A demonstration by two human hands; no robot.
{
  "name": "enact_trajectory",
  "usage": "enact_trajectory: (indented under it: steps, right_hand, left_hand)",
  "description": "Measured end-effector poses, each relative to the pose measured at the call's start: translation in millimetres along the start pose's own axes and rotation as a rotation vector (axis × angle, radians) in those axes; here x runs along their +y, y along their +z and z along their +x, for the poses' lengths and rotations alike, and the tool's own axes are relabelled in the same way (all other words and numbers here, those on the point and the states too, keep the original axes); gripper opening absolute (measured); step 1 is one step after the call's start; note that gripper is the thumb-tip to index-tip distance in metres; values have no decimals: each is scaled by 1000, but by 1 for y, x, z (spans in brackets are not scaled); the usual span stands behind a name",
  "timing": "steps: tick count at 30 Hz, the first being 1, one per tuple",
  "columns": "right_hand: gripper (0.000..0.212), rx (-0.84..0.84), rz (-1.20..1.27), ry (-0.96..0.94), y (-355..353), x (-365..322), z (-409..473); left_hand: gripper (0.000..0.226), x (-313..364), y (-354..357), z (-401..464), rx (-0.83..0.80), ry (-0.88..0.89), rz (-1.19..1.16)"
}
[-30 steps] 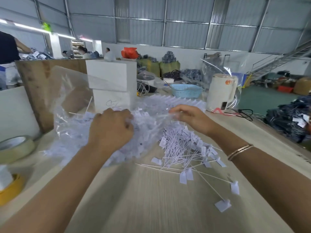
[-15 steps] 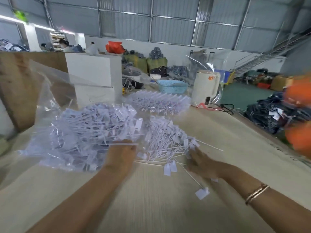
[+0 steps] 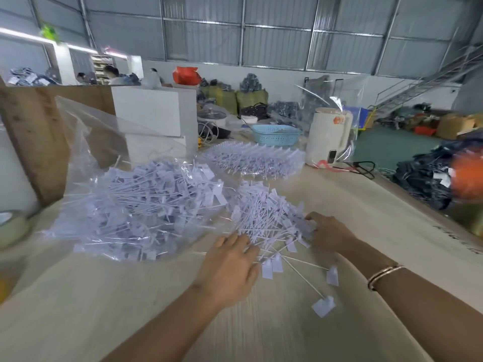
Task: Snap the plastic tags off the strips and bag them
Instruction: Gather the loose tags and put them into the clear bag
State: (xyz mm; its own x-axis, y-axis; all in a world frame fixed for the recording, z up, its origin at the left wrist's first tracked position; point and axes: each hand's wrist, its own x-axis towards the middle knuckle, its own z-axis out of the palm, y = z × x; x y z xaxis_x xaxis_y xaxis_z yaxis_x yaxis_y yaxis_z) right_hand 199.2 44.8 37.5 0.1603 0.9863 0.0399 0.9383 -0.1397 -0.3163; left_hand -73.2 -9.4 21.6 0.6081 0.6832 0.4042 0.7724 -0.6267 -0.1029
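Observation:
A clear plastic bag (image 3: 136, 205) lies on the wooden table (image 3: 261, 330), filled with loose white plastic tags. To its right sits a loose pile of white tags (image 3: 269, 218) with thin stems. My left hand (image 3: 230, 267) lies flat, fingers straight, touching the pile's near left edge. My right hand (image 3: 329, 232) touches the pile's right edge with fingers bent at the tags; no firm hold is visible. A few single tags (image 3: 324, 307) lie apart, nearer to me. Further back, unbroken tag strips (image 3: 253, 160) lie wrapped in clear plastic.
White boxes (image 3: 154, 118) and a wooden board (image 3: 34, 142) stand behind the bag. A tape roll (image 3: 13, 226) lies at the left edge. A blue basket (image 3: 274, 134) and a white kettle (image 3: 328, 137) stand at the back. Dark garments (image 3: 428, 178) are piled on the right.
Both hands left the bag's mouth and came down to the loose tag pile. The left hand now reaches in from the pile's near left, the right from its right edge.

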Motion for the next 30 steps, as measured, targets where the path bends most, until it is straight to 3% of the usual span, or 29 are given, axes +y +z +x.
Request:
enact_trajectory:
  steps: [3,5,9,11,13,15,19,22,26,28,30]
  right_hand:
    - [31,105,152,21,-6,-16,-12]
    - [28,-5,193,-18,-2,-33,-24]
    - [25,-178,333,-181,3,-58,-39]
    - [44,-165,226,-273,-6,-55,-39]
    - [92,-290,-5,-341,-7,-44,-38]
    - [114,-368,-282,-420,3,-34,-41]
    - [106,-213,-421,-524,11,-27,-24]
    - [107,-232,-475,-478,2,-39,-2]
    - [78,-319,-259,-557,1,-63,6]
    - [64,-218,-322,-713,8,-65,-2]
    - [65,-59,-375,-821,17,-59,-7]
  left_hand:
    - [70,4,7,13,-130,-155,-100]
    - [83,8,12,24,-214,-221,-74]
    - [52,13,24,31,-145,-307,-54]
    - [43,9,27,30,-88,-342,-46]
    - [42,3,30,29,-54,-354,-48]
    - [46,-2,32,29,-23,-364,-66]
    - [57,-7,32,23,-13,-418,-112]
    - [63,-10,34,18,-51,-450,-159]
    - [64,-11,34,15,-97,-482,-190]
    - [63,-12,35,14,-93,-491,-172]
    - [60,-13,35,15,-79,-503,-150]
